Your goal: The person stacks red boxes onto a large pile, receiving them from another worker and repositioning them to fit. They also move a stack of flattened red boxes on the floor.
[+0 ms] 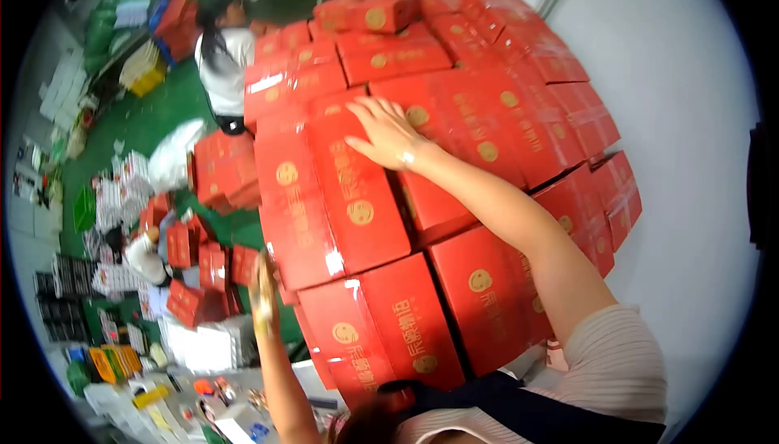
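A tall stack of red cartons with gold smiley faces and gold lettering rises in front of me. On the top face of one taped red carton (357, 188), near its far right edge, my right hand (385, 132) lies flat with fingers spread. My left hand (264, 294) is at the left side of the stack, fingers stretched upward along the side of the cartons. Directly below that carton in view sits another taped red carton (381, 330), with a dark gap separating it from the carton (491, 302) to its right.
A white wall (673, 160) stands close to the right of the stack. Down on the green floor (134, 132), one person (223, 67) stands at the left and another (146, 257) is among loose red cartons (213, 265). A cluttered table (174, 407) lies at lower left.
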